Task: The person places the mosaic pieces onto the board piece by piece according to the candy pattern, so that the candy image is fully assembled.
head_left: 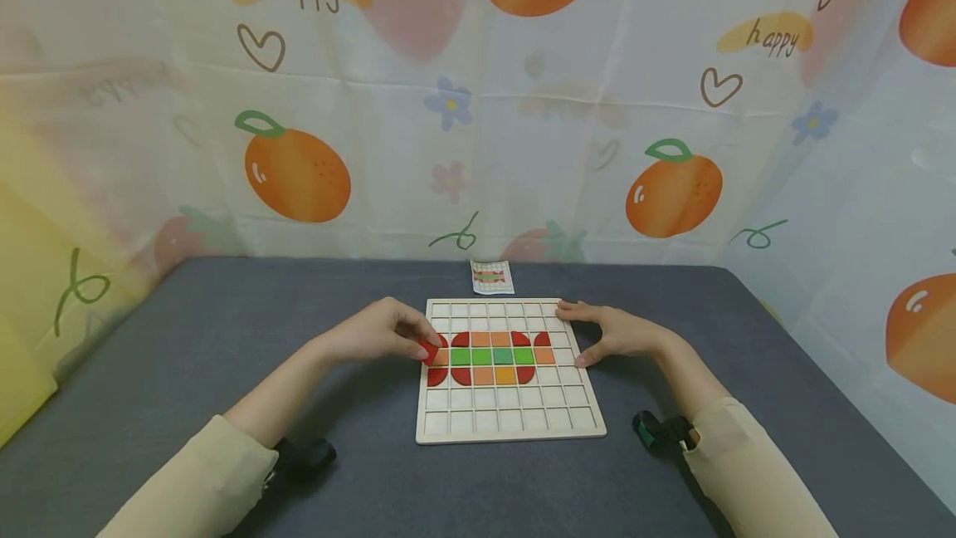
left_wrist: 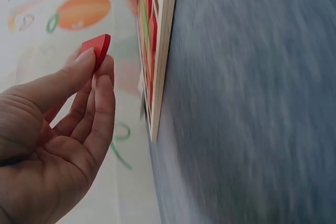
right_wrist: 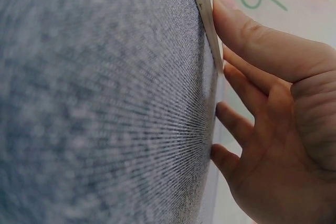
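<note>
My left hand (head_left: 381, 330) pinches a small red tile (left_wrist: 101, 51) with one curved side between thumb and fingertips. It holds the tile above the left edge of a square wooden grid board (head_left: 508, 423). Red rounded tiles (head_left: 460, 376), orange square tiles (head_left: 483, 375) and green square tiles (head_left: 481, 356) lie in the board's middle rows. At the board's right edge, my right hand (head_left: 626, 333) rests with fingers spread. Its thumb (right_wrist: 257, 38) touches the board's rim, and some fingertips lie on the cloth beside the board.
Behind the board lies a small printed card (head_left: 491, 278) with a coloured grid pattern. A dark grey cloth covers the table (head_left: 358, 471). A fruit-printed curtain (head_left: 478, 173) hangs behind it. Dark straps with devices (head_left: 660, 432) sit at both wrists.
</note>
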`<state>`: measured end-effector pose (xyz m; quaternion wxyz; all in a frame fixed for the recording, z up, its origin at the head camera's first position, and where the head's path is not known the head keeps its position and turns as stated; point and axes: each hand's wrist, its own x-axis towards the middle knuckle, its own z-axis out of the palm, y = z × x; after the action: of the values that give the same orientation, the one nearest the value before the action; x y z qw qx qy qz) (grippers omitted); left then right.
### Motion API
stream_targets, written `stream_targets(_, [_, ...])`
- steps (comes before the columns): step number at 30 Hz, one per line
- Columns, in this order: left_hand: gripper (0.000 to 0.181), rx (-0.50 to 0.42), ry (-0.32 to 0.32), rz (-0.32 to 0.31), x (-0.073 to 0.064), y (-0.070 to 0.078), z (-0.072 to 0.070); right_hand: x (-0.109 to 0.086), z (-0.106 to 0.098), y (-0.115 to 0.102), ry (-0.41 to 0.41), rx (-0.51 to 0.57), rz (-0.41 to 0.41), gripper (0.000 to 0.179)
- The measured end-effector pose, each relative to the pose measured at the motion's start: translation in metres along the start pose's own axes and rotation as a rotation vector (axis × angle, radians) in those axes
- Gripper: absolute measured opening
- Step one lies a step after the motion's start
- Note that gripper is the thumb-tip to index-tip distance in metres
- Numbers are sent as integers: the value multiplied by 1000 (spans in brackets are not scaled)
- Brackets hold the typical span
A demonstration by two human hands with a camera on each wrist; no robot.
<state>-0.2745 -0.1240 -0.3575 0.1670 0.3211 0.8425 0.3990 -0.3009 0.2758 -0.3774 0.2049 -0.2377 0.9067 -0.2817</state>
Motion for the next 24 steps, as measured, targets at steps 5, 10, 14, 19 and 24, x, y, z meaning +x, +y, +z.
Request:
stream_targets(5, [18,2,8,-3,16,13,19,0,0,0,0,-9,7,95])
stream_targets(10, [15,-33,59,-10,34,30,48,0,0,-2,1,-14,14,95])
stream_targets(14, [12,-68,92,-19,49,47,69,0,0,-2,-4,-11,8,94])
stream_targets(19, [13,-64,143,-34,64,64,89,0,-1,-1,2,-18,-7,93])
stream_targets(24, [14,-89,189,-85,76,72,103,-1,-1,0,2,-20,-19,92])
